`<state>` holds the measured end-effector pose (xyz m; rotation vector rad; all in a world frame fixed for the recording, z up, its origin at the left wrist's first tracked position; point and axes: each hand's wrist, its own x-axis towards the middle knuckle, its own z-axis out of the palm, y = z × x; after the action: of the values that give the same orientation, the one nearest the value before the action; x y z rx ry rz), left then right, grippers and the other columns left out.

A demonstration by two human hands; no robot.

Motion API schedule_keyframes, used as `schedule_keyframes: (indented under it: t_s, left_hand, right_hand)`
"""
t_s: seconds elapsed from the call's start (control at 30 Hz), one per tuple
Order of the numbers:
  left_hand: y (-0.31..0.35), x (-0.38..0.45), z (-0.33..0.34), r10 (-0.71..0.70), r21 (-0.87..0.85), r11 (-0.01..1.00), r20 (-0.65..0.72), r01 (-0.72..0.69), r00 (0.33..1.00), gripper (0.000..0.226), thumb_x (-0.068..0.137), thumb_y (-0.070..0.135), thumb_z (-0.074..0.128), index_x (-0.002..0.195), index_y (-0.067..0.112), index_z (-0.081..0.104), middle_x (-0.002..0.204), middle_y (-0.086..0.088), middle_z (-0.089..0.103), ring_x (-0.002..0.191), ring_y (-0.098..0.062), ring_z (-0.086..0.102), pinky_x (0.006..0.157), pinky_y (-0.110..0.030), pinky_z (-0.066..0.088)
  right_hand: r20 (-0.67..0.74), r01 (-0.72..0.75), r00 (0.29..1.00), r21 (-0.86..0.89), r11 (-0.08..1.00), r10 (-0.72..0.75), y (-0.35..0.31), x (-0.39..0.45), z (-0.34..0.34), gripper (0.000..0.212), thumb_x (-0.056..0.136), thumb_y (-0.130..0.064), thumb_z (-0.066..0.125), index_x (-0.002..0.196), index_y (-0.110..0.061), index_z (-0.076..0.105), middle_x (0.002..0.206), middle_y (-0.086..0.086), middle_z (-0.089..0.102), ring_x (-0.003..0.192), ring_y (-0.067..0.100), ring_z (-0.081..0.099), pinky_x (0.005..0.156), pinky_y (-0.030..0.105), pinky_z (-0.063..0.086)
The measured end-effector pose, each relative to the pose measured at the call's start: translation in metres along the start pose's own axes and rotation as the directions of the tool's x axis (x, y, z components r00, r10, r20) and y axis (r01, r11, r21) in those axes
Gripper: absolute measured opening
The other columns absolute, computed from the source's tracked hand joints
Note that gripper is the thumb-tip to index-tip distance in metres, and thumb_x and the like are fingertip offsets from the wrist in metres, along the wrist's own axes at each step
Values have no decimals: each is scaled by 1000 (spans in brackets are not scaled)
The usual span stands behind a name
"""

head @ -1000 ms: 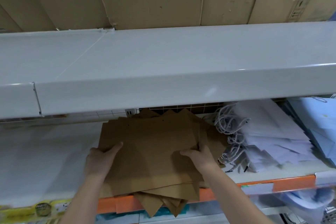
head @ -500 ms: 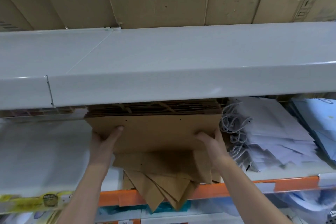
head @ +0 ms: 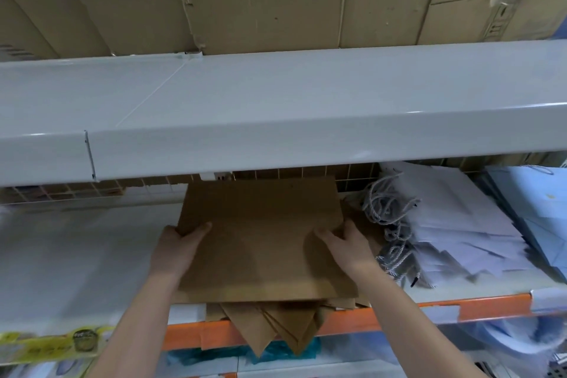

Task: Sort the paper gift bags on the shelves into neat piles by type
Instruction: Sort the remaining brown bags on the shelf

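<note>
The left hand [head: 176, 247] and right hand [head: 343, 244] pinch the brown bag stack [head: 264, 242] at its side edges, thumbs on top. Squaring it over the skewed brown bags [head: 276, 328] at lower centre likely needs even inward pressure.

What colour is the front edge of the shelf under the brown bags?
Orange: the shelf edge shows best in the head view, below the brown bags.

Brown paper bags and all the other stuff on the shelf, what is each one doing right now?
Brown paper bags: flat stack on the shelf, gripped at both sides.
Loose brown bags: crooked underneath, corners hanging over the orange shelf edge.
Left hand: holds the stack's left edge.
Right hand: holds the stack's right edge.
White bags: messy fanned pile, rope handles tangled.
Light blue bags: lying flat, far right.
</note>
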<state>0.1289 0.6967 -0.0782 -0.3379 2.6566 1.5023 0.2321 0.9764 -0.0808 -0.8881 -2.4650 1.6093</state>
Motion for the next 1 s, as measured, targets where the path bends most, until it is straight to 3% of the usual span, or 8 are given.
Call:
schedule_keyframes:
  t_s: [0.1, 0.27, 0.4, 0.53, 0.67, 0.8, 0.93, 1.0]
  left_hand:
    - [-12, -2, 3, -149, 60, 988, 68, 145, 986, 82, 73, 57, 73, 127, -1, 53, 125, -20, 59, 110, -36, 58, 95, -41, 48]
    - [-25, -13, 2, -241, -75, 966, 91, 248, 966, 91, 73, 53, 75, 140, -1, 43, 140, -18, 49, 126, -34, 47, 99, -38, 38]
    - [-25, -22, 2, -262, -30, 964, 80, 265, 962, 81, 73, 53, 76, 129, 0, 52, 109, -14, 59, 96, -30, 56, 85, -36, 44]
    - [-27, -24, -14, -275, 128, 955, 41, 267, 961, 90, 68, 71, 67, 127, 4, 58, 113, -16, 63, 93, -31, 59, 85, -38, 48]
    - [-27, -20, -34, -245, 211, 946, -34, 246, 969, 90, 66, 77, 61, 118, 4, 63, 83, -8, 56, 70, -24, 52, 74, -36, 45]
    - [-19, -18, -32, -195, 254, 950, 22, 183, 981, 93, 65, 83, 55, 128, 15, 56, 118, -12, 62, 86, -25, 54, 78, -35, 45]
    - [-4, -18, -26, -106, 351, 934, 111, 61, 988, 105, 56, 93, 45, 135, 25, 49, 135, -6, 55, 113, -29, 56, 83, -35, 42]
    - [0, -16, -24, -69, 307, 952, 150, 20, 986, 106, 56, 93, 46, 139, 27, 44, 138, -4, 53, 120, -29, 53, 96, -39, 43]
  right_hand:
    - [51, -97, 991, -378, 921, 126, 13, -2, 3, 80, 84, -65, 52, 144, -14, 35, 150, 10, 31, 138, 33, 25, 108, 43, 29]
    - [17, -66, 997, -263, 962, 73, 17, -7, 9, 75, 78, -58, 65, 138, -19, 43, 145, 10, 36, 132, 36, 34, 105, 49, 38]
    - [8, -85, 996, -212, 974, 89, 16, -10, 11, 69, 76, -53, 68, 131, -16, 50, 132, 12, 45, 123, 36, 43, 102, 47, 41]
    - [-36, -65, 998, -231, 971, 58, 19, -19, 23, 75, 75, -55, 68, 136, -21, 43, 119, 6, 41, 119, 33, 46, 92, 36, 40]
    - [22, -75, 997, 10, 997, 74, 18, -21, 28, 95, 71, -46, 77, 146, -21, 25, 128, 5, 49, 117, 30, 53, 90, 32, 45]
    - [64, -122, 992, 158, 980, 113, 17, -21, 23, 83, 64, -42, 85, 128, -14, 40, 112, -1, 59, 96, 18, 58, 74, 26, 46]
    - [215, -144, 974, 344, 928, 71, 14, -16, 5, 96, 55, -34, 91, 136, -29, 39, 113, -2, 63, 99, 21, 64, 83, 37, 55]
    - [258, -140, 966, 416, 899, 31, 13, -14, 0, 93, 59, -22, 90, 135, -37, 39, 108, -2, 66, 94, 20, 67, 71, 34, 58]
